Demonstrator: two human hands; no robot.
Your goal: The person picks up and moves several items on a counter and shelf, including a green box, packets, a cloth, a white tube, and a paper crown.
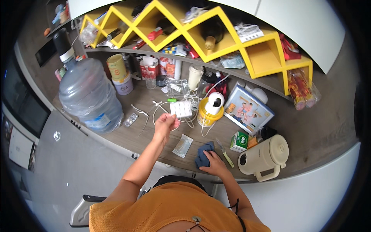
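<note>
My left hand (165,124) is raised above the wooden counter (154,127) and grips the lower edge of a white power strip (181,108), whose white cables loop beside it. My right hand (213,161) presses down on a crumpled blue cloth (203,152) near the counter's front edge. Between the two hands lies a small clear plastic packet (182,145).
A large water bottle (90,96) stands at the left. A white camera sits on a yellow tin (210,112), next to a framed picture (248,109), a green box (239,141), a peeler (225,153) and a cream kettle (264,156). Yellow zigzag shelves (201,27) hang behind.
</note>
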